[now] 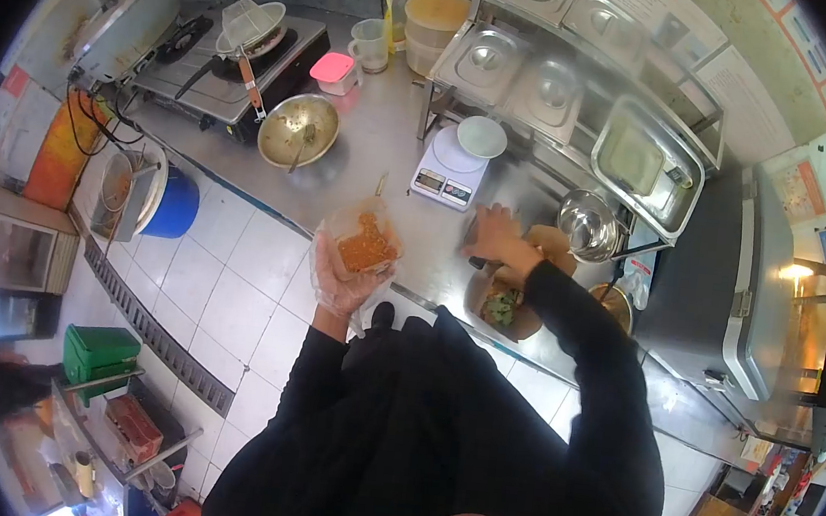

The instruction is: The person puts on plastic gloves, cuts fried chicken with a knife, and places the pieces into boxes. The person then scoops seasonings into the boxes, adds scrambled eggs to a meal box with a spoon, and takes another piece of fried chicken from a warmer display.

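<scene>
My left hand (334,272), in a clear plastic glove, is wrapped round a clear plastic tub (371,242) of crumbly orange-brown food near the counter's front edge. Bare, my right hand (501,237) is low over the counter with its fingers curled down. A small dark object shows at its fingers, too unclear to name. Just below that hand stands a brown cardboard food box (523,322) with green leaves in it. Another cardboard box (552,244) is partly hidden behind my right wrist.
A kitchen scale (447,174) carries a pale bowl (481,137). Steel bowls (589,225) and a steel tray (678,212) are at the right. Leftward are a mixing bowl (323,140) with a utensil, a pink-lidded tub (334,69) and a gas stove (293,62).
</scene>
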`<state>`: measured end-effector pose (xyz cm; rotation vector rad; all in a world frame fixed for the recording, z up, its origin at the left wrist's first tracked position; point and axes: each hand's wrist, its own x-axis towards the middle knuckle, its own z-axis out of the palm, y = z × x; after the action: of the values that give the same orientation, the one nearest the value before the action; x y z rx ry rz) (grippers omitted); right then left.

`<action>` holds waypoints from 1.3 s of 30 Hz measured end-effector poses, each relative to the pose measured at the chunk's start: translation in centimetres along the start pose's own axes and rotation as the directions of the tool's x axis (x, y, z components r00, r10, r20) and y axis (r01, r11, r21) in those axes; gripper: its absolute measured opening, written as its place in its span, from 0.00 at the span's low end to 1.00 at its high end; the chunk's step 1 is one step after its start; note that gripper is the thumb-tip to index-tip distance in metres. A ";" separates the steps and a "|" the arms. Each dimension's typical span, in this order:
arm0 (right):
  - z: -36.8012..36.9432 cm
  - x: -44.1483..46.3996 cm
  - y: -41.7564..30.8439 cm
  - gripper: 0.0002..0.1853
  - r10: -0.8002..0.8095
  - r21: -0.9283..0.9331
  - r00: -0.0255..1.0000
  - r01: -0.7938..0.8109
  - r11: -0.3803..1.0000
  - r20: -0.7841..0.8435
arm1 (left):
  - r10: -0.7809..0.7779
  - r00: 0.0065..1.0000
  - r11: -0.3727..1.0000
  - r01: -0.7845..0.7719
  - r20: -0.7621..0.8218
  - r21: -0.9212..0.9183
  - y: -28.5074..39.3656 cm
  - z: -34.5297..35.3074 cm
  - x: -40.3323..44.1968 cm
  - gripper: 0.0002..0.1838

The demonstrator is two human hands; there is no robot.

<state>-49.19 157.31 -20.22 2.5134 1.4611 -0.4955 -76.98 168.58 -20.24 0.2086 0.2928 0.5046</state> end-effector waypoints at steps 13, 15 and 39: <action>-1.6 0.7 -2.1 0.52 -0.157 0.336 0.942 0.257 0.906 -0.296 | -0.088 0.986 0.983 0.109 0.144 -0.145 3.4 -0.3 2.1 0.45; -7.5 -2.7 -5.6 0.52 -0.296 0.383 0.866 0.454 0.804 -0.404 | -0.120 0.983 0.981 0.139 0.142 -0.137 2.8 -0.2 2.5 0.43; -14.9 -7.7 -11.6 0.54 -0.596 0.313 0.651 0.754 0.578 -0.469 | -0.216 0.951 0.956 0.253 0.221 -0.151 -0.7 3.2 1.6 0.39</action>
<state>-59.96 161.77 -3.46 2.3031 2.8048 -0.6575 -74.30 168.37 -17.80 0.0481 0.0700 0.2672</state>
